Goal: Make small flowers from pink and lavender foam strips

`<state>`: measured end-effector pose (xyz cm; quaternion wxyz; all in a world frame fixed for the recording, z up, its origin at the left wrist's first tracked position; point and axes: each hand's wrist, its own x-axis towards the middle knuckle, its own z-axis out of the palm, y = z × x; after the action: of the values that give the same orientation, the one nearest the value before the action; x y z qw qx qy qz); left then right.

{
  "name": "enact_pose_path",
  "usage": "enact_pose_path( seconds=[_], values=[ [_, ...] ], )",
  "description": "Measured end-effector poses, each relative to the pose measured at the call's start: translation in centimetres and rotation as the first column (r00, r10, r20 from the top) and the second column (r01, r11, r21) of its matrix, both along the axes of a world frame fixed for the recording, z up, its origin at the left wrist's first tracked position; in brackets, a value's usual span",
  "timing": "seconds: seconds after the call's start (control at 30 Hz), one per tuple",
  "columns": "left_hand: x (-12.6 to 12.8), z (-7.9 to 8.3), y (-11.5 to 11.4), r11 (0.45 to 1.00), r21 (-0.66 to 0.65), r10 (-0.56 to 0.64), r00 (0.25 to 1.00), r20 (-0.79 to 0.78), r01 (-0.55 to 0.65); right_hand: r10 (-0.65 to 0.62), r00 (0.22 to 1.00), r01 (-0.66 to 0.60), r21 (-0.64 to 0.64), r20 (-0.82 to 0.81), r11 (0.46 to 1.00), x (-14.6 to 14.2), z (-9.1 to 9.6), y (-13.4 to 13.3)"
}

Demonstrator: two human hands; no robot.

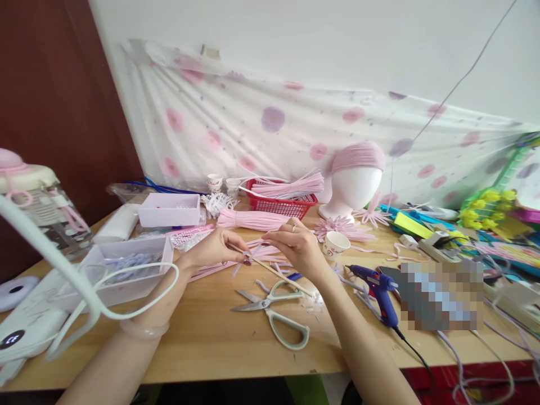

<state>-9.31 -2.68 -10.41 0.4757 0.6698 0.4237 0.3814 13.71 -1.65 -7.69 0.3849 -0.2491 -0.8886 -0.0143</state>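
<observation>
My left hand [216, 248] is closed, pinching a thin wooden stick [278, 275] that slants down to the right. A small bit of pale pipe cleaner [247, 256] is at the stick by my left fingertips. My right hand [298, 243], a ring on one finger, has its fingertips pressed together near the pale strand; what lies between them is too small to make out. Below both hands, scissors [270, 306] with pale green handles lie spread on the table. Behind the hands rests a tied bundle of pink pipe cleaners [248, 220], with loose pink ones under them.
On the right lie a blue glue gun [379, 292] with its cord and a blurred-out phone. A paper cup [336, 245] stands before a white foam head [354, 188]. Behind is a red basket [280, 206]. White boxes [169, 210] and a white cable [80, 270] occupy the left.
</observation>
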Motion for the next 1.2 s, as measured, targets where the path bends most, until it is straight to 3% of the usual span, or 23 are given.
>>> enact_pose_path(
  seconds=[0.17, 0.33, 0.5, 0.67, 0.77, 0.87, 1.0, 1.1, 1.2],
  values=[
    [-0.3, -0.2, 0.4, 0.990, 0.055, 0.125, 0.987, 0.105, -0.131, -0.048, 0.996, 0.049, -0.013, 0.072, 0.999, -0.2, -0.3, -0.1],
    [0.3, -0.7, 0.7, 0.948, 0.117, 0.272, 0.943, 0.191, -0.297, -0.059, 0.977, 0.029, 0.148, 0.203, 0.989, -2.2, -1.4, -1.6],
    [0.8, -1.1, 0.9, 0.942, 0.194, 0.249, 0.958, 0.144, -0.274, -0.149, 0.959, 0.088, 0.246, 0.240, 0.965, -2.7, -1.6, -2.3],
    [0.7, -1.2, 1.0, 0.945, 0.230, 0.226, 0.973, 0.052, -0.232, -0.232, 0.948, 0.144, 0.358, 0.217, 0.923, -1.1, 0.1, -1.7],
    [0.7, -1.0, 0.6, 0.962, 0.213, 0.178, 0.984, -0.004, -0.173, -0.188, 0.961, 0.130, 0.270, 0.202, 0.954, 0.2, 1.0, -1.0],
    [0.4, -0.4, 0.1, 0.991, 0.128, 0.041, 0.997, -0.058, -0.033, -0.071, 0.983, 0.061, 0.066, 0.170, 0.996, 1.3, 1.3, -0.2],
    [-0.4, 0.4, 0.0, 0.985, -0.043, -0.167, 0.986, 0.019, 0.168, -0.028, 0.992, 0.052, -0.204, 0.120, 0.978, 2.1, 1.1, 0.4],
    [-0.8, 0.5, 0.1, 0.988, -0.054, -0.137, 0.978, 0.159, 0.147, -0.041, 0.991, 0.081, -0.322, 0.129, 0.943, 1.9, 0.9, 0.4],
    [-0.9, 0.5, 0.2, 0.999, -0.048, 0.001, 0.967, 0.256, 0.012, -0.016, 0.989, 0.065, -0.331, 0.149, 0.941, 1.0, 0.6, -0.2]
  ],
)
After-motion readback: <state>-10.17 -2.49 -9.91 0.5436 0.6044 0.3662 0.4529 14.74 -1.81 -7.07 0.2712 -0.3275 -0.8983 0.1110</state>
